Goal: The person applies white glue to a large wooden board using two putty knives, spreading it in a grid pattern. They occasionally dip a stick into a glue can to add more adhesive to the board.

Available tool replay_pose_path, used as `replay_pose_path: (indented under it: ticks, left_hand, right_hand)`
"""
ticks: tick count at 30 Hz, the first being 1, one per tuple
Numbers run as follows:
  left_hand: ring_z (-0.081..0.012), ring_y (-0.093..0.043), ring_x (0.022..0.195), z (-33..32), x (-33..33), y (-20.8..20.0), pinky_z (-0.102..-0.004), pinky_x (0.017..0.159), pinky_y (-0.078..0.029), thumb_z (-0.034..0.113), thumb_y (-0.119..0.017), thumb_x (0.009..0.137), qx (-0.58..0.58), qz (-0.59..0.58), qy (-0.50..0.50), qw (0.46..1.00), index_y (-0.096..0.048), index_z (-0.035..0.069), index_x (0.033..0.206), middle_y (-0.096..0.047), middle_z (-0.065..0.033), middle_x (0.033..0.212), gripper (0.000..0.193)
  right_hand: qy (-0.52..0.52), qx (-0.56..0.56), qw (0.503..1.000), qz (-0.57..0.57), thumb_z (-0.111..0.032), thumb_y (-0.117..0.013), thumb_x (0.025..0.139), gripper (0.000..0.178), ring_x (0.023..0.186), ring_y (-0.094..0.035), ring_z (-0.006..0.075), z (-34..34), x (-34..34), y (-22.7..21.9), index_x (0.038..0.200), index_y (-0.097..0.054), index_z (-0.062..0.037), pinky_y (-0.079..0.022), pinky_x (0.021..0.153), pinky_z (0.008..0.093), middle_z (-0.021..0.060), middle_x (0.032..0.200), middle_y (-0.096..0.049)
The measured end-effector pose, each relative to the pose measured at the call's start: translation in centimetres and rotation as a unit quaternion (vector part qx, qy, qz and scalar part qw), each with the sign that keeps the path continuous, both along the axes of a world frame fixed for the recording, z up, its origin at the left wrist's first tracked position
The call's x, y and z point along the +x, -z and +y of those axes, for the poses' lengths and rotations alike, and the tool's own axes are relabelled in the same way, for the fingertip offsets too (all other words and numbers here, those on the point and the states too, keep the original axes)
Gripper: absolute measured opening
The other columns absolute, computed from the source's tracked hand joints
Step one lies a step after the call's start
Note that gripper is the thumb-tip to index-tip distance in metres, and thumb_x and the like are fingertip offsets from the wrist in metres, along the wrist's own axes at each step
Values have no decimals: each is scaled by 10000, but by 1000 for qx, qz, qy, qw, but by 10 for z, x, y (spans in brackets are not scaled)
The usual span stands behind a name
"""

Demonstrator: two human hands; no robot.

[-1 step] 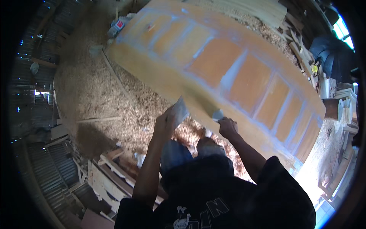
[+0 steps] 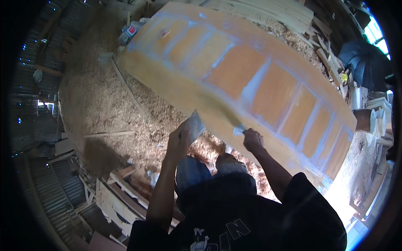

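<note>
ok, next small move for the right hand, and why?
Probably a short stroke of the putty knife along the near side of the board: the right hand holds that knife on or just above it; the left hand holds a pale plate.

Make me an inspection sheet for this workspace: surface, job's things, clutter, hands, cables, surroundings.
Surface: orange-brown panel, marked with pale bluish streaks.
Job's things: scraper at the panel's near side, contact unclear; pale flat sheet.
Clutter: shavings underfoot; bottle by the panel's far left corner; scrap wood at lower left.
Hands: left hand holds the sheet; right hand holds the scraper.
Cables: nothing seen.
Surroundings: corrugated wall at left; bright opening at upper right.
</note>
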State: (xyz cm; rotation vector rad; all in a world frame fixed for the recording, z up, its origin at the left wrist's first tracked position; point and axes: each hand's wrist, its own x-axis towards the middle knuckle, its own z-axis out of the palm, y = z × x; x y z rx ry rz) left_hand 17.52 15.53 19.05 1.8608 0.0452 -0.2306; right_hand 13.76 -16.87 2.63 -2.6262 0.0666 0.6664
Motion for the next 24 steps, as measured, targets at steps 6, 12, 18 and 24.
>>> replay_pose_path:
  ticks: [6,12,18,24]
  left_hand:
    - [-58,-451,775,49,-2,31,-256,682,-394,417,-485,1087,-66,-10,-111,992,-640,17,1047,-540,41,849,431]
    - [-119,-559,876,55,8,52,-311,788,-460,548,-423,1074,-106,75,-81,988,-648,4,1079,-645,-14,975,589]
    - [-222,-621,1177,1,41,88,-407,1014,-500,583,-437,1047,-415,323,-58,849,-534,49,1382,-633,-90,1299,638]
    - [-199,-621,1181,-114,71,88,-366,1030,-489,550,-465,1049,-484,338,35,806,-552,43,1362,-645,-88,1281,602]
  right_hand:
    - [161,-34,984,-71,-139,-536,923,324,1038,-649,412,51,39,41,1231,-636,-129,-528,840,559,172,1148,-646]
    - [110,121,986,-40,-75,-536,890,353,1007,-677,414,69,38,10,1220,-661,-86,-532,855,508,198,1153,-697]
    - [317,546,747,-206,2,-568,965,392,1209,-630,304,81,23,-90,1348,-632,-48,-495,1014,376,191,1277,-662]
    - [153,390,835,-356,45,-619,915,437,1355,-533,361,53,34,-130,1329,-681,-82,-432,1121,423,174,1422,-593]
